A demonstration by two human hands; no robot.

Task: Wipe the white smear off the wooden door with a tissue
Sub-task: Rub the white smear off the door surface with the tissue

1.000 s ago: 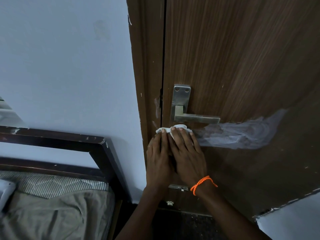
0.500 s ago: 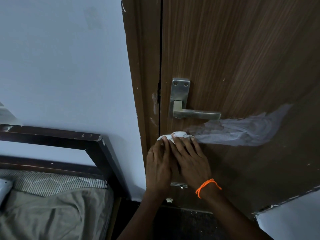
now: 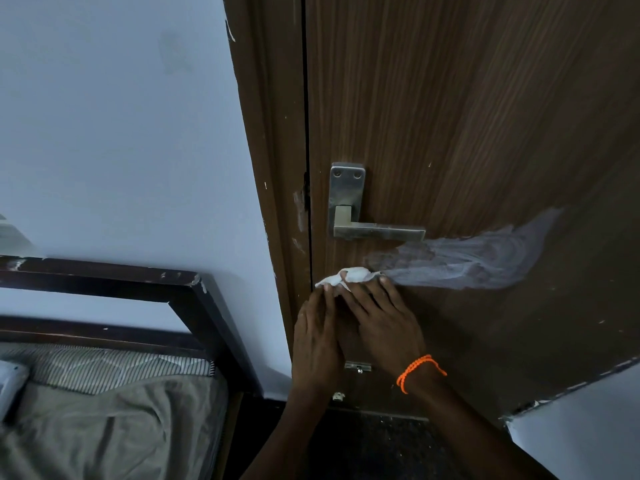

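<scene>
Wiping is barely begun: both hands, left hand (image 3: 317, 336) and right hand (image 3: 379, 318), press the tissue (image 3: 346, 277) flat against the wooden door (image 3: 467, 116); next sweep right across the white smear (image 3: 478, 259).

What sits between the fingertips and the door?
The crumpled tissue, pressed on the door under both hands' fingertips at the smear's left end, head view.

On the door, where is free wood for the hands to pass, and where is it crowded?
Free: the door above the lever handle, and the wood below the white smear, right of the right hand. Crowded: under the handle, where both hands press the tissue; the left hand lies by the door frame.
</scene>
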